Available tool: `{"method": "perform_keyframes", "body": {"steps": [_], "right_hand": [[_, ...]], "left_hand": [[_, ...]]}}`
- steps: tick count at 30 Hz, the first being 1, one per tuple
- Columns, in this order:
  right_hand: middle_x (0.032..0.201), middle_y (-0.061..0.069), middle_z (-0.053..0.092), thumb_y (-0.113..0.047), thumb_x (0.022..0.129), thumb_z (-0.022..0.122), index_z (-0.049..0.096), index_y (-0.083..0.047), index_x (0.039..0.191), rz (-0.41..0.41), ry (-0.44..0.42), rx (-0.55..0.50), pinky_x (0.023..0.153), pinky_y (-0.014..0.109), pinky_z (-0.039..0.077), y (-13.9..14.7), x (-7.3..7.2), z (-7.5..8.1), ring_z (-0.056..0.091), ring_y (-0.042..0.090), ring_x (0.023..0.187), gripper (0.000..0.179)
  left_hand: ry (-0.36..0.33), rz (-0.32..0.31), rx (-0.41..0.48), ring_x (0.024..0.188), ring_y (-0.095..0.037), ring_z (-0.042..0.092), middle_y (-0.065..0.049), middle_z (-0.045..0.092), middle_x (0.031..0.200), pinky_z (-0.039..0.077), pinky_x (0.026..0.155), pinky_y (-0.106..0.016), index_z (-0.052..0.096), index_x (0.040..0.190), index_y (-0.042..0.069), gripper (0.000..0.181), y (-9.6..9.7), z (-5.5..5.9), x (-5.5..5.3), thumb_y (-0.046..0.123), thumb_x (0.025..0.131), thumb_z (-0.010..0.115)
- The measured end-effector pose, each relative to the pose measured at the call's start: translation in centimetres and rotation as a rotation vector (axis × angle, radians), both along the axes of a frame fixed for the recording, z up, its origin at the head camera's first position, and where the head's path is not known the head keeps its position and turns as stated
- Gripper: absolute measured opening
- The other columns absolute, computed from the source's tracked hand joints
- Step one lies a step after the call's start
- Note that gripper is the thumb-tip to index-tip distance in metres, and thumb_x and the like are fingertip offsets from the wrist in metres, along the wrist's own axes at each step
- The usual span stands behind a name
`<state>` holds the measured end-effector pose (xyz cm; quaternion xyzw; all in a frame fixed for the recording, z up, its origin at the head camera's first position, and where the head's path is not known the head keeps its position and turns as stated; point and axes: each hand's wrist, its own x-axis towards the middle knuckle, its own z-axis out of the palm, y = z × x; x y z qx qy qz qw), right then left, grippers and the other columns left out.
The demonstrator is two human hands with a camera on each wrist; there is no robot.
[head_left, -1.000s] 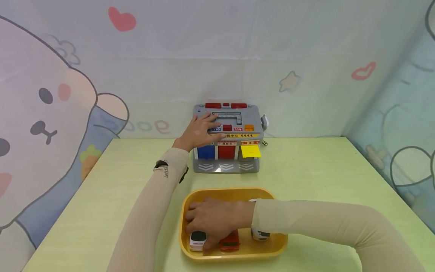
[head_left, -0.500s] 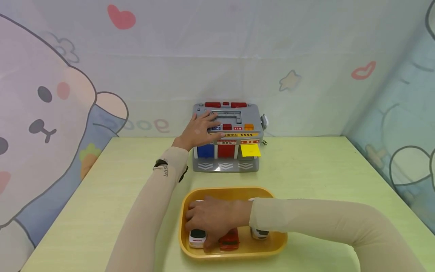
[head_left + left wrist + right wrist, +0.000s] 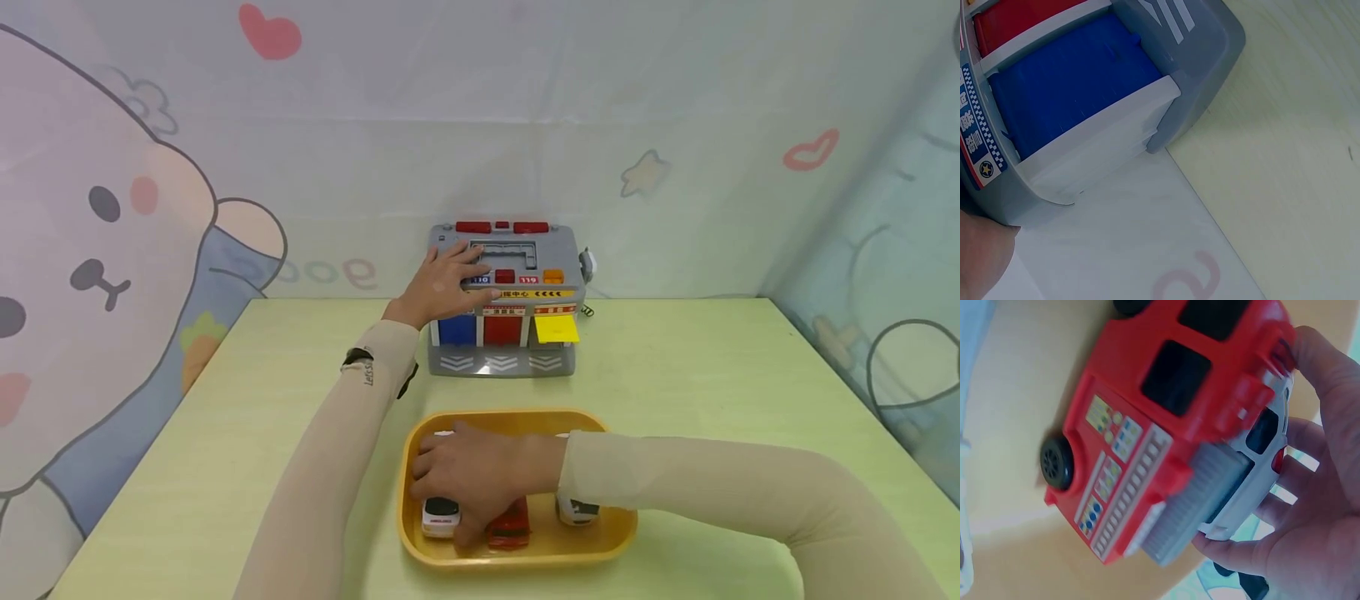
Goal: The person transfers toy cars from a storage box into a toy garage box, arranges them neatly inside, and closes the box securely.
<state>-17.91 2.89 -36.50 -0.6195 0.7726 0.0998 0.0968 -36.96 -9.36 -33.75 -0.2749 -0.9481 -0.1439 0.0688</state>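
Observation:
In the head view my left hand (image 3: 442, 286) rests with spread fingers on the roof of a grey toy rescue station (image 3: 558, 250), which has blue, red and yellow doors. The yellow one is raised. Part of that hand (image 3: 985, 253) shows beside the station in the left wrist view. My right hand (image 3: 480, 467) reaches into a yellow tray (image 3: 517, 565) and grips a white toy ambulance (image 3: 441, 518), partly hidden under the fingers. Close beside it is a red toy fire truck (image 3: 1147, 437), which hides part of the ambulance (image 3: 1266, 472) in the right wrist view.
A white toy car (image 3: 577, 511) lies at the tray's right, partly under my right sleeve. The light green table (image 3: 697, 375) extends to both sides. A printed cloth backdrop (image 3: 480, 108) hangs right behind the station.
The ambulance has shifted slightly toward the tray's far side with my right hand on it. My left hand stays on the station's roof. The head view has moved a little.

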Motion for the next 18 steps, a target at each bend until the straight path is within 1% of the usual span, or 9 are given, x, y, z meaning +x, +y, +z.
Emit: {"method": "perform_keyframes", "body": {"steps": [2,6,10,13,18], "right_hand": [[0.128,-0.014,0.062,-0.058,0.079,0.075,0.064,-0.032,0.13,0.004,-0.004,-0.014,0.097,0.037,0.048,0.2,-0.1,0.3,0.05,0.012,0.122,0.059],[0.131,-0.011,0.062,-0.053,0.08,0.075,0.064,-0.029,0.131,-0.007,-0.049,-0.027,0.096,0.039,0.049,0.9,-0.3,1.3,0.05,0.014,0.127,0.058],[0.131,-0.009,0.062,-0.048,0.081,0.074,0.065,-0.027,0.13,-0.019,-0.065,-0.052,0.09,0.037,0.048,1.6,-0.4,2.5,0.05,0.014,0.128,0.054],[0.13,-0.009,0.063,-0.046,0.081,0.072,0.066,-0.026,0.129,-0.022,-0.072,-0.076,0.09,0.035,0.048,2.0,-0.3,3.2,0.05,0.014,0.128,0.052],[0.132,-0.007,0.062,-0.045,0.083,0.071,0.065,-0.025,0.129,-0.036,-0.096,-0.104,0.095,0.037,0.047,2.9,-0.2,4.4,0.048,0.015,0.13,0.051]], "left_hand": [[-0.001,0.003,-0.003,0.156,-0.027,0.017,-0.004,0.033,0.163,0.003,0.125,-0.059,0.055,0.145,0.019,0.063,0.0,0.0,0.0,0.057,0.095,0.055],[0.003,-0.002,0.0,0.156,-0.027,0.018,-0.005,0.034,0.163,0.004,0.125,-0.06,0.056,0.144,0.019,0.063,0.1,0.1,0.0,0.057,0.095,0.055],[0.014,0.002,0.001,0.156,-0.027,0.018,-0.005,0.034,0.163,0.004,0.125,-0.059,0.056,0.144,0.019,0.063,0.1,0.1,0.0,0.057,0.094,0.055],[0.013,0.009,-0.002,0.156,-0.026,0.018,-0.004,0.034,0.163,0.004,0.125,-0.059,0.056,0.144,0.02,0.063,0.0,0.1,-0.1,0.058,0.095,0.055],[0.01,0.004,0.005,0.156,-0.027,0.018,-0.004,0.034,0.163,0.004,0.125,-0.059,0.056,0.144,0.02,0.063,0.0,0.0,-0.1,0.058,0.094,0.055]]}}
